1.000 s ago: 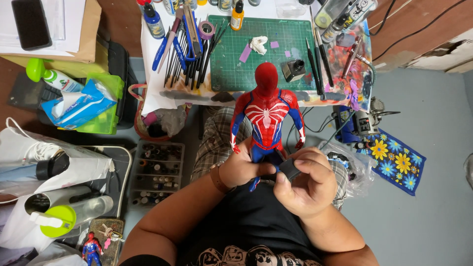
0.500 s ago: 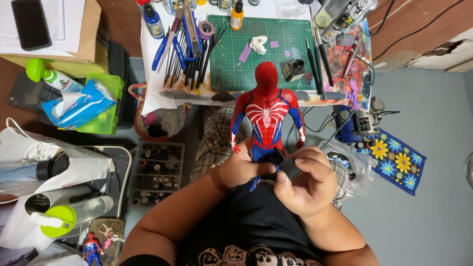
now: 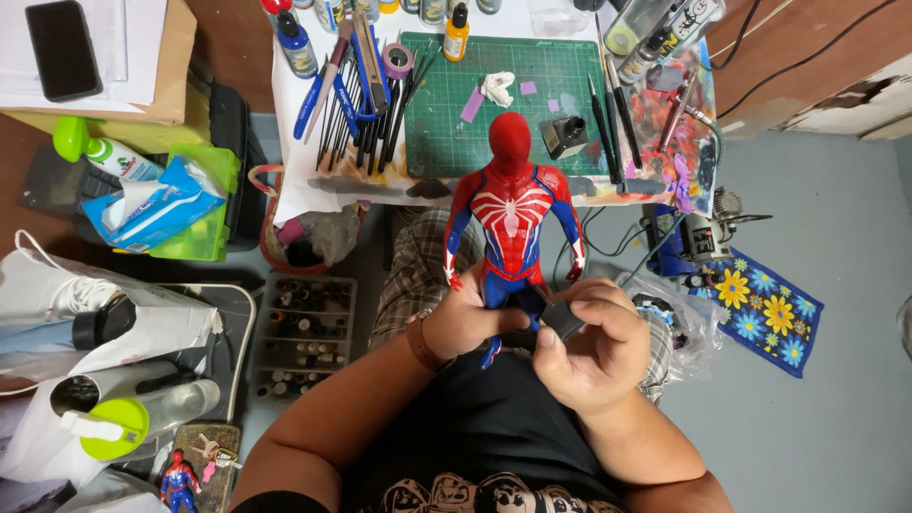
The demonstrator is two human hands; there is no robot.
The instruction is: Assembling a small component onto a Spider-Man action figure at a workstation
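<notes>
Over the lap: a red and blue action figure (image 3: 514, 226) stands upright in front of the person, its head toward the desk, its legs down between the two hands.
Left hand: the left hand (image 3: 467, 321) is closed around the figure's hips and upper legs, thumb on the front; a brown wristband (image 3: 419, 340) sits on that wrist.
Right hand: the right hand (image 3: 591, 344) is curled, fingers bent in, pinching a small dark grey piece (image 3: 560, 321) just beside the figure's legs.
Contact: the dark piece lies close against the figure's lower part; whether it touches cannot be told.
Desk: a green cutting mat (image 3: 503, 95) lies beyond the figure's head, with a row of brushes and tools (image 3: 366, 104) to its left and a small black ink pot (image 3: 564, 135) near its right edge.
Left of the person: a clear organiser box of small bottles (image 3: 306, 332), a green box with a blue tissue pack (image 3: 150, 204), and a second, small figure (image 3: 177, 477) low on the floor.
Right of the person: a blue cloth with yellow flowers (image 3: 760, 306) on the floor.
</notes>
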